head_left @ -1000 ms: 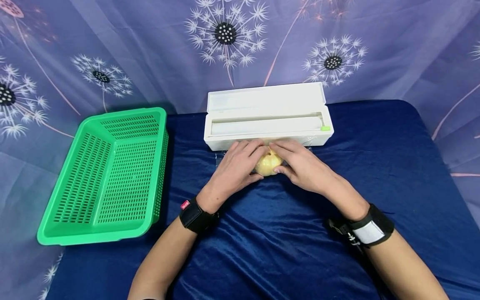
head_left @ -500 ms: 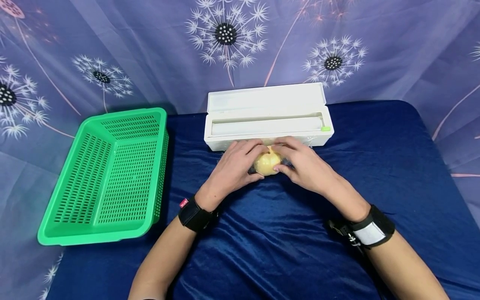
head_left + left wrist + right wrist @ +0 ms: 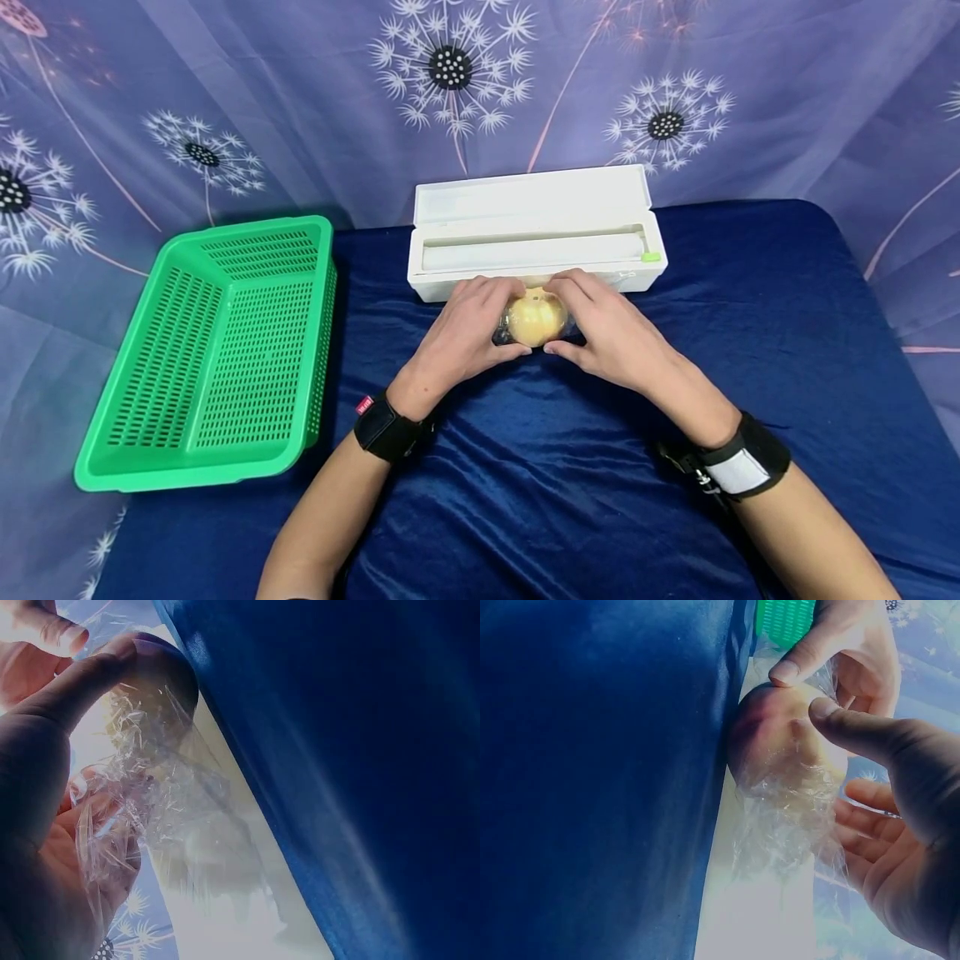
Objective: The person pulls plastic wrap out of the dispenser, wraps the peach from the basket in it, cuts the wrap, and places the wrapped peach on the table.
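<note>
A round yellow fruit [image 3: 534,320] with a red blush is held between both hands in front of the white box. Crinkled clear plastic wrap [image 3: 784,825] covers part of it and bunches out at its sides. The left hand [image 3: 468,325] grips the fruit from the left, its thumb at the near side and its fingers at the far side. From the right, the right hand [image 3: 611,333] holds it the same way, the two thumb tips close together. In the right wrist view, both thumbs rest on the fruit [image 3: 772,739]. The left wrist view shows loose wrap [image 3: 127,802] against the fingers.
The long white box [image 3: 540,218] stands with its lid raised behind the hands; a white roll [image 3: 532,252] lies inside. A green slide [image 3: 651,257] sits at its right end. The green basket [image 3: 318,392] is at the left. Dark blue cloth [image 3: 540,492] covers the table.
The hands have turned the fruit slightly and gathered the side wrap inward. The thumbs have drawn nearer each other at the front, and more of the fruit's top now shows.
</note>
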Action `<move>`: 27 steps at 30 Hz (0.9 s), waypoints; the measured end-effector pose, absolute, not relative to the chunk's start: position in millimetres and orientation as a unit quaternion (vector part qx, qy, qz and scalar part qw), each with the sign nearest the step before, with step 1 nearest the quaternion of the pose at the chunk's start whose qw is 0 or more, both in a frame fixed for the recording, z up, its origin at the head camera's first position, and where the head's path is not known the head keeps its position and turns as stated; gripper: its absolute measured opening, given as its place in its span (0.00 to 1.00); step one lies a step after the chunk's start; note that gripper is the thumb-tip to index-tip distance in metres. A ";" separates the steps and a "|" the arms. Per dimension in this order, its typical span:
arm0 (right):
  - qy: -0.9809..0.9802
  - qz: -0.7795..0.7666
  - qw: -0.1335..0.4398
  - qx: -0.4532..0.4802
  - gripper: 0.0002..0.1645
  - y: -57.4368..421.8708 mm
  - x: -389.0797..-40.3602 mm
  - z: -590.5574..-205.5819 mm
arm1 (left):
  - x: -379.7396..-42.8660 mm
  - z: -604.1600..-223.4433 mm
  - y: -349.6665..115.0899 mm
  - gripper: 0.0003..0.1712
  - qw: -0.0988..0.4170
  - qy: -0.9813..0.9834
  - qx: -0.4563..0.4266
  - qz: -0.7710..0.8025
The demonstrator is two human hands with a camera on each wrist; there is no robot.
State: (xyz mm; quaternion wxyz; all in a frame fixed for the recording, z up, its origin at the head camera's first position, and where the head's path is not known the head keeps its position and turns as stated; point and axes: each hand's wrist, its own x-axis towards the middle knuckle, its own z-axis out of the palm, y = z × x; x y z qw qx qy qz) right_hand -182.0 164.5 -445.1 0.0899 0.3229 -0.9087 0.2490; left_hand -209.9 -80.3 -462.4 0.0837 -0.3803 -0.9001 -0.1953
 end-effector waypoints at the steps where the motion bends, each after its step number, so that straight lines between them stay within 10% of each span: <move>1: -0.908 0.248 0.091 0.324 0.44 164.1 -181.9 -445.5 | -210.1 -462.6 -80.4 0.45 0.084 -0.900 -0.381 -0.197; 27: -0.890 0.180 0.165 0.384 0.41 157.6 -182.9 -460.9 | -214.2 -463.6 -82.8 0.44 0.062 -0.892 -0.380 -0.238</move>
